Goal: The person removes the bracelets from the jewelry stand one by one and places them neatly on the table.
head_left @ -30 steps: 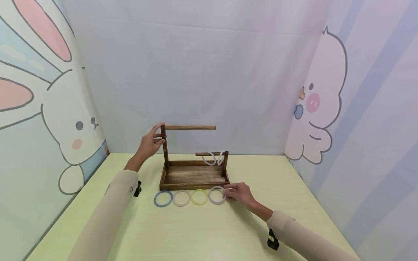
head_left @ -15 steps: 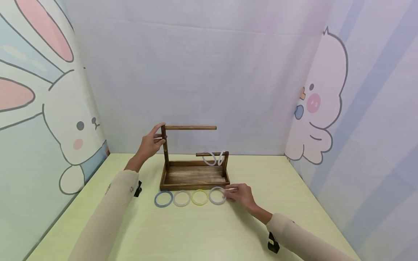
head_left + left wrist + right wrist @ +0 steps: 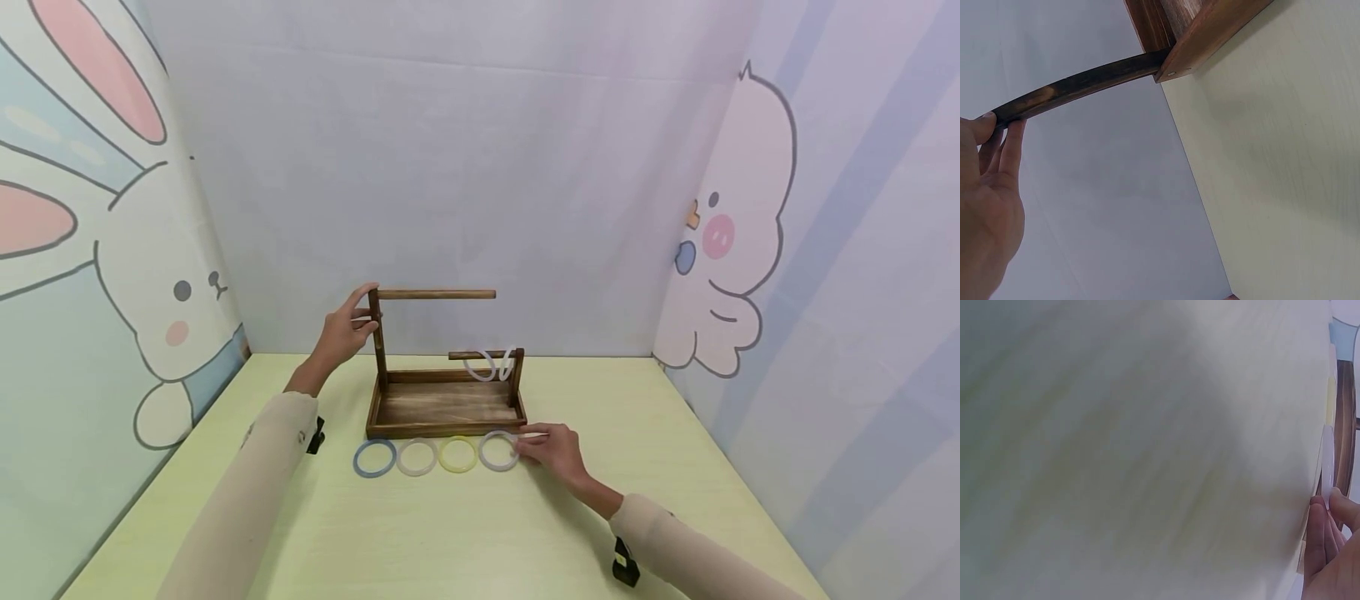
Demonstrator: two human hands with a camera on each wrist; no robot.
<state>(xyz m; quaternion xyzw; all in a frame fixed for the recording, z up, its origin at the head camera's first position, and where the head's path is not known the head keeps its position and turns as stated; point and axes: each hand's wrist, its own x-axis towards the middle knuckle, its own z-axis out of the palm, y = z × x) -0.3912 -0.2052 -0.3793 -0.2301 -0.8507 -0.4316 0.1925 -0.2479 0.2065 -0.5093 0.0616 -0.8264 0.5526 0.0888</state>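
My left hand [image 3: 343, 333] grips the upper part of the tall post [image 3: 378, 346] of a dark wooden stand; in the left wrist view, thumb and fingers lie on opposite sides of that post [image 3: 1079, 84]. At the stand's front right corner, my right hand [image 3: 557, 454] pinches the right edge of a pale lilac ring [image 3: 482, 451]. The right wrist view shows this ring [image 3: 1328, 456] edge-on between thumb and fingers. Left of it lie a yellow ring [image 3: 458, 470], a pale pinkish ring [image 3: 417, 473] and a blue ring [image 3: 375, 475], in a row on the table.
Two whitish rings, one [image 3: 492, 367] left of the other [image 3: 503, 372], hang on the stand's short lower bar [image 3: 459, 356]. Its long upper bar [image 3: 438, 294] points right. A shallow tray [image 3: 442, 431] forms the base. Printed cloth walls [image 3: 465, 183] enclose the table [image 3: 420, 542].
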